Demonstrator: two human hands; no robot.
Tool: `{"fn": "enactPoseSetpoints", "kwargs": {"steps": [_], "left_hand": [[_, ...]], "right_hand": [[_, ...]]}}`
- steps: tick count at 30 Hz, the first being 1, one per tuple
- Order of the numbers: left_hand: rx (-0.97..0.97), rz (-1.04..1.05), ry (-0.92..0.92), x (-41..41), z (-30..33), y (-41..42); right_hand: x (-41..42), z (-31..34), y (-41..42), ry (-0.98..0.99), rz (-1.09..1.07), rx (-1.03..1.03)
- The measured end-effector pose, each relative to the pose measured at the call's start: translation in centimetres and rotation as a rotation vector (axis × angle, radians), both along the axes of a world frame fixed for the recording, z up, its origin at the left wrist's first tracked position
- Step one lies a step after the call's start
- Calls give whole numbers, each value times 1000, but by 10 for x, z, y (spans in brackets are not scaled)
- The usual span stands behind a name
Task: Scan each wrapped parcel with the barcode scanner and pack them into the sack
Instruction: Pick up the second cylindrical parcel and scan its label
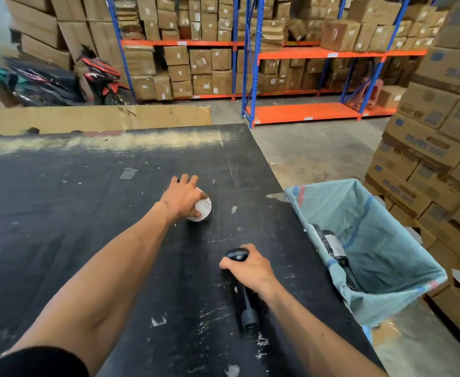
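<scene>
The left hand (pixel 181 197) is extended over the middle of the black table (pixel 60 213), its fingers curled over a small white-ended parcel (pixel 202 209) that is grasped from above; the thumb is pressed against the parcel's round white face. Only that pale end, faintly printed, is exposed below the palm, and the parcel's far side is hidden by the hand. The right hand (pixel 250 268) is closed round the black barcode scanner (pixel 244 292), with the fingers wrapped over its rounded head; the handle is seen trailing back toward the person, low over the table, though contact with the surface cannot be told. The two hands are held well apart. At the table's right edge a pale blue-green woven sack (pixel 386 254) is held open, and inside it a dark wrapped parcel with a white label (pixel 332 246) is seen lying against the near wall.
</scene>
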State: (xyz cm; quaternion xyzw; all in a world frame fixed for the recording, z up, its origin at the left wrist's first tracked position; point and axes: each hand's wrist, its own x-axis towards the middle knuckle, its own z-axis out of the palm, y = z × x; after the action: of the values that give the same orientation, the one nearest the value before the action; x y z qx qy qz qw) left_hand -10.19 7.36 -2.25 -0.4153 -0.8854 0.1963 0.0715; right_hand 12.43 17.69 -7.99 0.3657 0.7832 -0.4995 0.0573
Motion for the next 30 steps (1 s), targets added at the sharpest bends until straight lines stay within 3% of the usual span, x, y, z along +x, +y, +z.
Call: {"fn": "enactPoseSetpoints", "kwargs": {"steps": [5,11,15,21,30], "left_hand": [[430,135,-203,9,-22,-42],[916,204,-340,33,-45,-68],[920,245,-391,38,-47,-77],[744,198,-260,46,-41,-84],[888,113,-159,47,-41,-77]], "right_hand": [[-3,4,-4,153,-78,-171],[-22,38,-5,417,-29,-270],[-36,65,-4,502,38,-238],[-41,81,0,533,88,-173],[-32,82,-4,545,92,-151]]}}
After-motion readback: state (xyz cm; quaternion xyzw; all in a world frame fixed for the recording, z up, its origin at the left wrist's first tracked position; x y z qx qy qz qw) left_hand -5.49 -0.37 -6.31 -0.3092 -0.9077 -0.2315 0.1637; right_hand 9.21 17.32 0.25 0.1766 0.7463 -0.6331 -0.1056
